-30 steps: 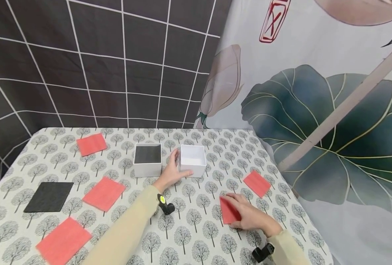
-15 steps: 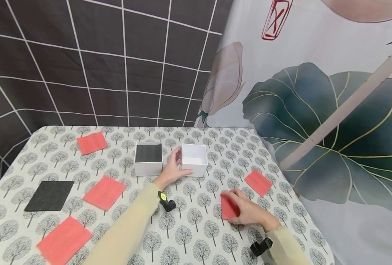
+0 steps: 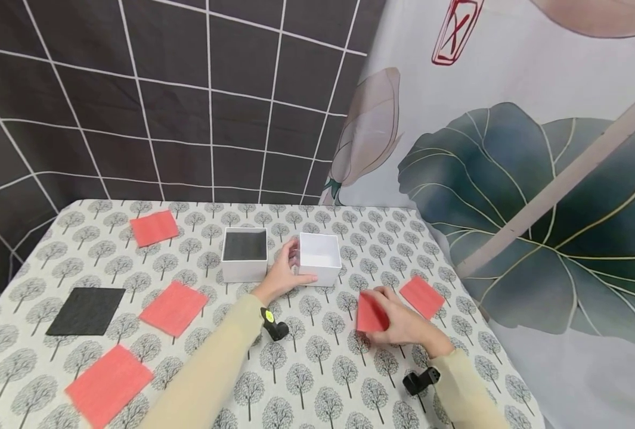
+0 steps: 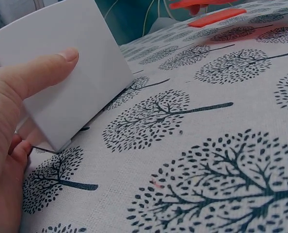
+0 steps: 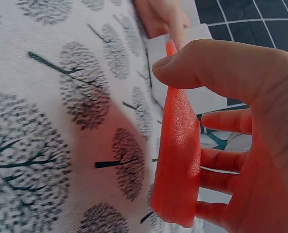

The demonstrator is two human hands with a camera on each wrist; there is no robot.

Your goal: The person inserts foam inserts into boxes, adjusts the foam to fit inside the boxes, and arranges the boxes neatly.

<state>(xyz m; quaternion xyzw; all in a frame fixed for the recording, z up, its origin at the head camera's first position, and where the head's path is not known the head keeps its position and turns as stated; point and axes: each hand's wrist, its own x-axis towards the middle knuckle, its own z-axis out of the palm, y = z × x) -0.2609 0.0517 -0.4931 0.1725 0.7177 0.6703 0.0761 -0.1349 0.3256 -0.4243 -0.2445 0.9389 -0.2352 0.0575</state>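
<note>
Two white square boxes stand side by side at the middle back of the table in the head view. The left box (image 3: 244, 255) has a black sheet inside; the right box (image 3: 319, 262) shows a white inside. My left hand (image 3: 285, 273) holds the right box at its near left corner, thumb on the front wall (image 4: 81, 58) and fingers at the left side. My right hand (image 3: 400, 319) holds a folded red cloth (image 3: 371, 313) in front of that box, lifted off the table. In the right wrist view the thumb presses the red cloth (image 5: 178, 155) against the fingers.
Red cloths lie on the left: a back one (image 3: 154, 228), a middle one (image 3: 173, 308) and a front one (image 3: 109, 384). A black cloth (image 3: 85, 311) lies at far left. Another red cloth (image 3: 422, 297) sits beyond my right hand. Hanging fabric (image 3: 242, 119) backs the table.
My right hand has raised the red cloth off the table, moving slightly away from me. My left hand stays at the right box. The head view has shifted a little.
</note>
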